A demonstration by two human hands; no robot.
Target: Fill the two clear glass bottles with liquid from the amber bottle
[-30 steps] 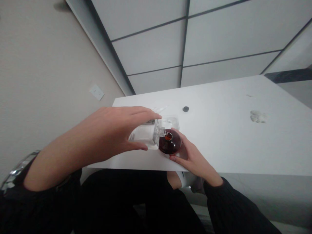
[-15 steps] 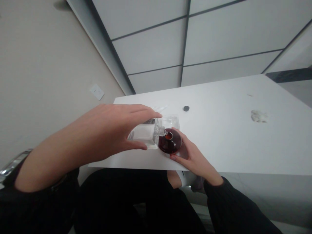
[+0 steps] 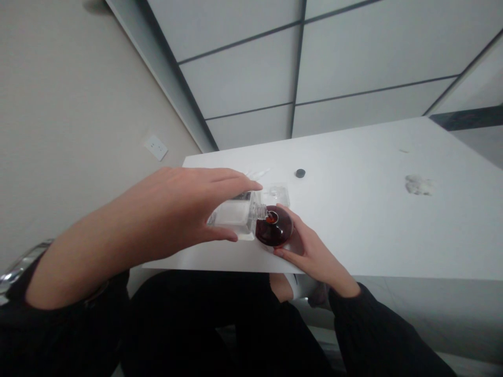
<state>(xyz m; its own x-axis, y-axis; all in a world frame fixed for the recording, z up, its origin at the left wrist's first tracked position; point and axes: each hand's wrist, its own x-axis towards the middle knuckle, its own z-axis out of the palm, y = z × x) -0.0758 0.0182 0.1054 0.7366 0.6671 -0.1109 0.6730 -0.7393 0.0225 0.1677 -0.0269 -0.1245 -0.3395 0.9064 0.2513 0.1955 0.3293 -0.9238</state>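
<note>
My left hand (image 3: 208, 201) is wrapped round a clear square glass bottle (image 3: 236, 215), tilted on its side with its threaded neck pointing right. That neck sits at the open mouth of a round, dark red-brown bottle (image 3: 275, 233), and a thin clear stream shows between them. My right hand (image 3: 304, 241) grips the round bottle from its right side, thumb at the near side and fingers at the far side. The round bottle stands upright near the table's front edge. The back of the clear bottle is hidden by my left hand.
A clear plastic tray (image 3: 281, 193) lies just behind the bottles, with thin clear pieces (image 3: 257, 173) beyond it. Farther back is a small dark cap (image 3: 300, 173). A crumpled whitish piece (image 3: 418, 185) lies on the white table (image 3: 353, 220) at the right. A wall rises at the left.
Almost nothing differs. Both hands keep their hold, and the bottles stay mouth to mouth; the view has shifted very slightly.
</note>
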